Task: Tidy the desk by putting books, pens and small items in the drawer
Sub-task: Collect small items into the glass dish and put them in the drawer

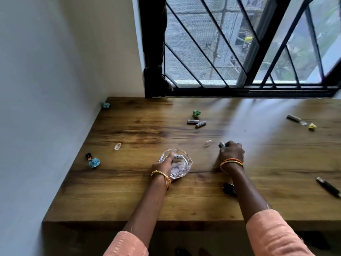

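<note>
My left hand [164, 165] grips the near left rim of a clear glass ashtray [185, 164] that holds white dice and stands on the wooden desk [129, 196]. My right hand [231, 152] is curled around a small grey battery [222, 145] on the desk to the right of the ashtray. A clear capsule [208, 143] lies just left of that hand. Two more batteries [197, 123] lie farther back beside a green paper ball [196, 113]. No drawer is in view.
At the left lie a clear capsule [117, 146], a small black-capped bottle [88, 156] and a blue paper ball [94, 162]. A teal paper ball [106, 105] sits in the back corner. At the right: a grey tube [293, 118], yellow paper ball [312, 126], black pen [328, 187]. A dark object [228, 189] peeks out beside my right forearm.
</note>
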